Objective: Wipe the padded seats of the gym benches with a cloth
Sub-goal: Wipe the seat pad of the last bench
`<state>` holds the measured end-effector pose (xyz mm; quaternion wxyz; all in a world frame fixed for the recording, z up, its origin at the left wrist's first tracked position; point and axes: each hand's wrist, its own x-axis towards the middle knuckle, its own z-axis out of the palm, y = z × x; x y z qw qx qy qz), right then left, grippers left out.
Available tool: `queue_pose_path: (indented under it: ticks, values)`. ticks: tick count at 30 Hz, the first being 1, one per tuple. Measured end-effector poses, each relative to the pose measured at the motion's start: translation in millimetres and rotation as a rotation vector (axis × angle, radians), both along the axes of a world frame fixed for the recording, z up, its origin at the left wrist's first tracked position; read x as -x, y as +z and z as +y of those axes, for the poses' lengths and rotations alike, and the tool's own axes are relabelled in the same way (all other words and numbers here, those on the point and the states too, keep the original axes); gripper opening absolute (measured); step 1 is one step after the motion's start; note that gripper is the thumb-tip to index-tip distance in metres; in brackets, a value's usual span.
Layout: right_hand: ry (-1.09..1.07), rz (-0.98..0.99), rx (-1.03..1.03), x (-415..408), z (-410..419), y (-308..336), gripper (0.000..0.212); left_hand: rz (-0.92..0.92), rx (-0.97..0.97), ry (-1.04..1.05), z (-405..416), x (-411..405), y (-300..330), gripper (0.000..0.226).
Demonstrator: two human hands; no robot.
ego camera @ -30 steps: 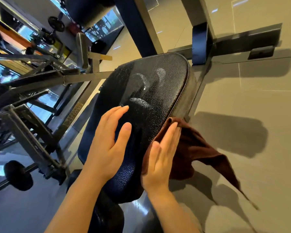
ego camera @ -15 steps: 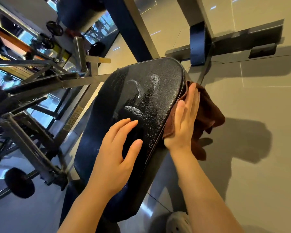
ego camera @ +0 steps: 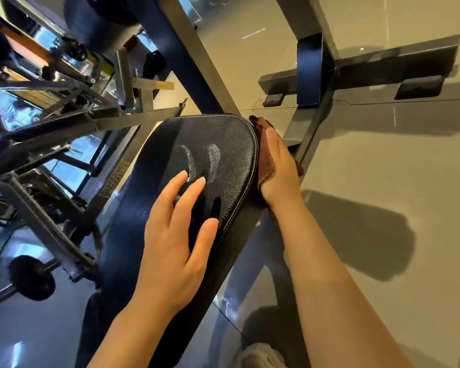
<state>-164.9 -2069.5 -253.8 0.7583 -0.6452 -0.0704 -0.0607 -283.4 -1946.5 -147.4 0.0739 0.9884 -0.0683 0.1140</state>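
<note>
The padded seat (ego camera: 213, 166) is black with a fine pebbled grain, pale stitching along its edge and a few whitish smears across its top. The cloth (ego camera: 266, 160) at its side is a dark reddish brown, and the frame (ego camera: 314, 73) behind is dark grey metal with a deep blue upright. The floor (ego camera: 383, 168) is glossy beige tile crossed by thin joint lines and grey shadows, while a white shoe (ego camera: 263, 355) shows at the bottom edge.
</note>
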Motion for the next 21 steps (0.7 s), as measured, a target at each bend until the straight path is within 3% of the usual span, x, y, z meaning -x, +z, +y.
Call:
queue_pose_path:
  ticks: [3,6,9,14,19,21]
  values:
    - [-0.029,0.165,-0.214,12,7,5,0.036,-0.002,0.005,-0.007,-2,-5,-1,0.051]
    - [-0.069,0.272,-0.298,30,15,14,0.051,-0.029,0.023,-0.025,0,-6,4,0.051]
    - [-0.110,0.255,-0.265,49,20,17,0.063,-0.062,0.033,-0.039,5,-1,11,0.051]
    - [-0.182,0.246,-0.191,80,36,17,0.049,-0.030,0.070,-0.004,20,24,17,0.050]
    - [-0.329,0.109,-0.061,117,72,12,0.060,0.081,0.062,0.023,40,48,25,0.051]
    - [-0.298,0.163,-0.070,136,84,14,0.055,0.118,0.061,0.016,48,54,30,0.052]
